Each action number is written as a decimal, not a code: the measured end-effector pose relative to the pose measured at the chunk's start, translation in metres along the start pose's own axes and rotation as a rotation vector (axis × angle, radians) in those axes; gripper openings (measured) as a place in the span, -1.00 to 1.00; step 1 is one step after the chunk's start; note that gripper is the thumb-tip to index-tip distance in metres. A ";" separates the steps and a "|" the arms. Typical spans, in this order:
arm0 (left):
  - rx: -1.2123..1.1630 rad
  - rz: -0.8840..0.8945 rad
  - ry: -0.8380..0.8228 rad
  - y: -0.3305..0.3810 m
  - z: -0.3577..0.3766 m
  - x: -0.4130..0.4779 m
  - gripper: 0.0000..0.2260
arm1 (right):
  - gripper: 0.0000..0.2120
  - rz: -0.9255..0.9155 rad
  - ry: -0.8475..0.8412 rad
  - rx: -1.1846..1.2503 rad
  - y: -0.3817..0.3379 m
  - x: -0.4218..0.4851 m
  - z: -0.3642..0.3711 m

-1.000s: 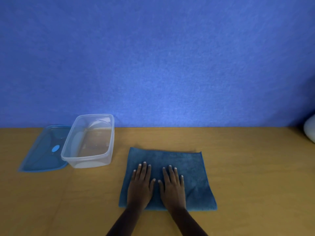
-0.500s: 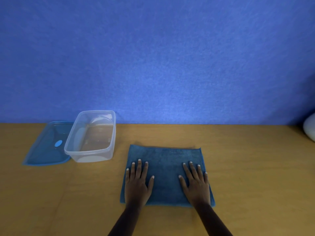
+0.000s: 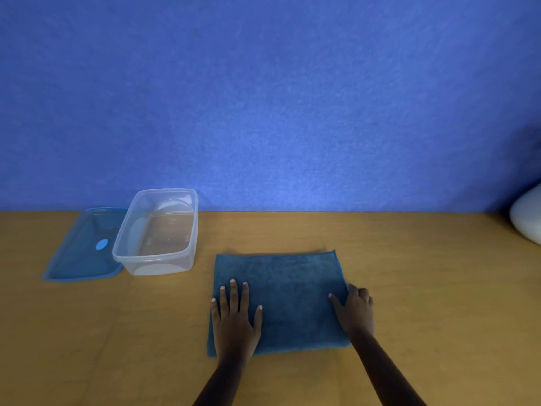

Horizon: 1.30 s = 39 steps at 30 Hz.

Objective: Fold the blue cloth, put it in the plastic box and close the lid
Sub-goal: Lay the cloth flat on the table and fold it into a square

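The blue cloth (image 3: 288, 291) lies flat on the wooden table, a folded rectangle in front of me. My left hand (image 3: 234, 320) rests palm down on its left part, fingers spread. At the cloth's right edge my right hand (image 3: 355, 312) has its thumb on top and its fingers curled around the edge. The clear plastic box (image 3: 156, 231) stands open and empty at the back left. Its blue lid (image 3: 85, 247) lies flat on the table just left of the box.
A blue wall rises behind the table's far edge. A white rounded object (image 3: 528, 221) sits at the far right edge of the view. Bare wooden table (image 3: 439, 288) stretches to the right of the cloth.
Both hands slid apart from the cloth's middle toward its sides. My right hand went from flat on the cloth to curling its fingers around the right edge.
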<state>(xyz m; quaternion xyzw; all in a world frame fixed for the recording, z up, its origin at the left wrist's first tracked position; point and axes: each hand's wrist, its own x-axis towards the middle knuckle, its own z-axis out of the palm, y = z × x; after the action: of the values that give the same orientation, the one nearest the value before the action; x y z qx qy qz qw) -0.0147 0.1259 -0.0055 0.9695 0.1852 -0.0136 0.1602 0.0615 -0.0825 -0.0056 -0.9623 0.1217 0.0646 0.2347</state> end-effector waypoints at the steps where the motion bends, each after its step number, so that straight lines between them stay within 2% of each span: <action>1: -0.001 0.002 -0.002 0.000 0.000 -0.001 -0.23 | -0.46 0.036 -0.031 0.052 -0.001 0.002 -0.002; 4: 0.000 0.009 -0.012 0.000 -0.002 -0.002 -0.22 | -0.52 0.123 -0.126 0.231 -0.005 0.009 -0.009; 9: 0.014 0.020 -0.024 0.000 -0.004 -0.005 -0.23 | -0.60 0.198 -0.304 0.336 -0.006 0.016 -0.019; 17: 0.041 0.070 -0.014 -0.004 -0.004 -0.007 -0.24 | -0.64 0.183 -0.537 0.671 0.007 0.009 -0.038; 20: 0.056 0.091 -0.016 -0.009 -0.006 -0.006 -0.23 | -0.63 0.196 -0.525 0.732 0.009 0.009 -0.043; 26: 0.048 0.111 0.018 -0.028 -0.010 -0.004 -0.24 | -0.61 0.150 -0.370 0.647 -0.014 0.016 -0.071; 31: 0.010 0.133 -0.025 -0.035 -0.009 -0.007 -0.26 | -0.54 -0.012 -0.325 0.522 -0.053 0.007 -0.079; 33: -0.066 0.116 -0.050 -0.033 -0.010 -0.006 -0.35 | -0.52 -0.078 -0.341 0.456 -0.076 -0.002 -0.070; 35: -0.111 0.148 -0.029 -0.035 -0.005 -0.004 -0.53 | -0.49 -0.135 -0.358 0.389 -0.097 -0.013 -0.056; 39: -0.264 0.111 0.046 -0.042 -0.008 0.008 -0.61 | -0.47 -0.234 -0.372 0.269 -0.133 -0.036 -0.025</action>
<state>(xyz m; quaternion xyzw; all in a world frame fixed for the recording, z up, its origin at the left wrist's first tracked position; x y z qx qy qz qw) -0.0232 0.1682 -0.0114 0.9488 0.1352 0.0420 0.2824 0.0637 0.0275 0.0807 -0.9014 -0.0283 0.1964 0.3849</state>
